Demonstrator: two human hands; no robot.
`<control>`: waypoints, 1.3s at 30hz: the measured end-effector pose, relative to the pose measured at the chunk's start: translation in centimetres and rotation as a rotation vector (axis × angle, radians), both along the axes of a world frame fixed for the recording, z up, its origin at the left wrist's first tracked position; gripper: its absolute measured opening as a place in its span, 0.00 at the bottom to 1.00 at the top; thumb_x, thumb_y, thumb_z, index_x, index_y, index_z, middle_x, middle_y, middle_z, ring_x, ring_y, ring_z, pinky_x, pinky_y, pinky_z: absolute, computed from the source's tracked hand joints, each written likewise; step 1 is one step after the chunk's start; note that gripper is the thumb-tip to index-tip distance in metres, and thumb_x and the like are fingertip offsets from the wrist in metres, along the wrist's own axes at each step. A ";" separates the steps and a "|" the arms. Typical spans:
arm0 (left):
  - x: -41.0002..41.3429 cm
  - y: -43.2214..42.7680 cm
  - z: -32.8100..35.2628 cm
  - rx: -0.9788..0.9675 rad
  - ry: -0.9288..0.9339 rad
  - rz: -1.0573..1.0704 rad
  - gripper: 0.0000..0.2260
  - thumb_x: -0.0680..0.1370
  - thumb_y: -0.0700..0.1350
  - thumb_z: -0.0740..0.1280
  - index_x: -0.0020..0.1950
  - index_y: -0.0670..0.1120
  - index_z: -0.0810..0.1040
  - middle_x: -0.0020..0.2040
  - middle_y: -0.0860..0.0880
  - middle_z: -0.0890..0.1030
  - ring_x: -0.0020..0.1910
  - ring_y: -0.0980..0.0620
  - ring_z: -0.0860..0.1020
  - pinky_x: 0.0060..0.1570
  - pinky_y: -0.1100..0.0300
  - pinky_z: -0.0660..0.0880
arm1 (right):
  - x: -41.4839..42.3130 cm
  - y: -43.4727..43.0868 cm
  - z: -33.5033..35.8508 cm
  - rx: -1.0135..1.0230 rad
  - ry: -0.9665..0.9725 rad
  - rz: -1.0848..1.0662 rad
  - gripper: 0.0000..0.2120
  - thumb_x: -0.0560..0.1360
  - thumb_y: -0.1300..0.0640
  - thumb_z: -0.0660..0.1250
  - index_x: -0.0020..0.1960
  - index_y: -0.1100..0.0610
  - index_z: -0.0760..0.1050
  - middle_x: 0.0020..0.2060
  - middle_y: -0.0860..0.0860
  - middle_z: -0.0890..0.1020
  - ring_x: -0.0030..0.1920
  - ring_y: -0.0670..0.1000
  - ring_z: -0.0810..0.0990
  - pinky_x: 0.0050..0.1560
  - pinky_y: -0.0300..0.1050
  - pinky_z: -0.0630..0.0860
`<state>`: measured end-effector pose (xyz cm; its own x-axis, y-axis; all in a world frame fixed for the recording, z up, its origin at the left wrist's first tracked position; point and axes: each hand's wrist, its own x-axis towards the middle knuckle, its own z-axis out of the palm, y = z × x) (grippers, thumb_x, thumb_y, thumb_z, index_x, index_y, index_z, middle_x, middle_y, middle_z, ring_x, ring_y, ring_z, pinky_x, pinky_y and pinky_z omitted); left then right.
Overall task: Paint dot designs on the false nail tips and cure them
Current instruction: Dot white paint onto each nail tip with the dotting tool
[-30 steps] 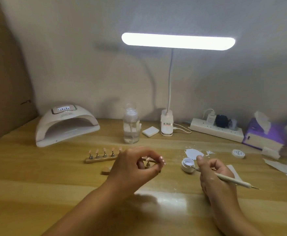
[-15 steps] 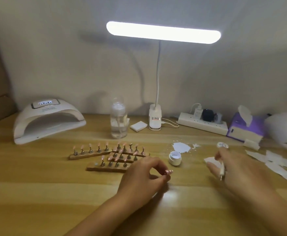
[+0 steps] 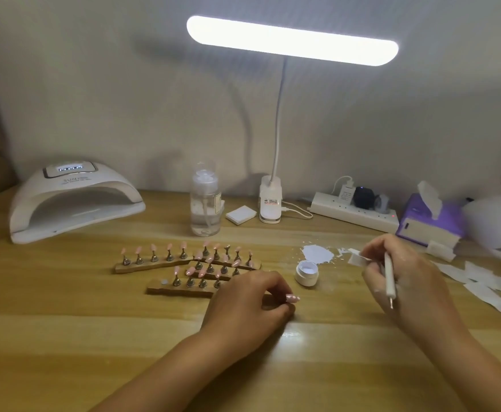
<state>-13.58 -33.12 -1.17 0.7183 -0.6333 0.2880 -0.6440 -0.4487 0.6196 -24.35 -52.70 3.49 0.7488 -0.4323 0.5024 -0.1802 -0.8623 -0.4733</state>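
Right hand point(image 3: 412, 281) lifted wipe point(image 3: 357, 259), grips dotting pen point(image 3: 389, 281) | left hand point(image 3: 243, 304) pinches probable nail tip point(image 3: 292, 298)

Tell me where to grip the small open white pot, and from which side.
Pinch the white pot by its round outer wall, fingers on opposite sides below the rim, probably from its near side. It stands upright, mouth open, so gripping over the top would dip into the paint; nail stands crowd its left.
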 end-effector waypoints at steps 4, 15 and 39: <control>-0.1 0.0 0.1 0.005 0.011 -0.001 0.02 0.73 0.58 0.70 0.43 0.62 0.78 0.44 0.65 0.80 0.42 0.71 0.74 0.37 0.71 0.64 | 0.1 0.2 -0.4 0.185 -0.013 0.085 0.06 0.75 0.62 0.71 0.46 0.52 0.80 0.38 0.45 0.83 0.41 0.45 0.81 0.40 0.46 0.76; 0.2 0.1 0.0 -0.028 0.036 -0.021 0.05 0.73 0.57 0.70 0.38 0.65 0.76 0.40 0.67 0.79 0.36 0.72 0.73 0.33 0.72 0.61 | 0.0 2.9 -0.7 0.134 0.138 0.289 0.12 0.76 0.63 0.69 0.47 0.46 0.81 0.39 0.36 0.84 0.39 0.41 0.83 0.41 0.43 0.79; 0.0 0.1 -0.3 -0.033 -0.066 -0.032 0.04 0.72 0.53 0.71 0.41 0.62 0.77 0.41 0.73 0.73 0.38 0.70 0.72 0.35 0.67 0.61 | -0.4 4.4 -4.5 0.422 -0.023 0.273 0.08 0.73 0.61 0.75 0.42 0.49 0.81 0.37 0.42 0.85 0.40 0.42 0.83 0.41 0.35 0.75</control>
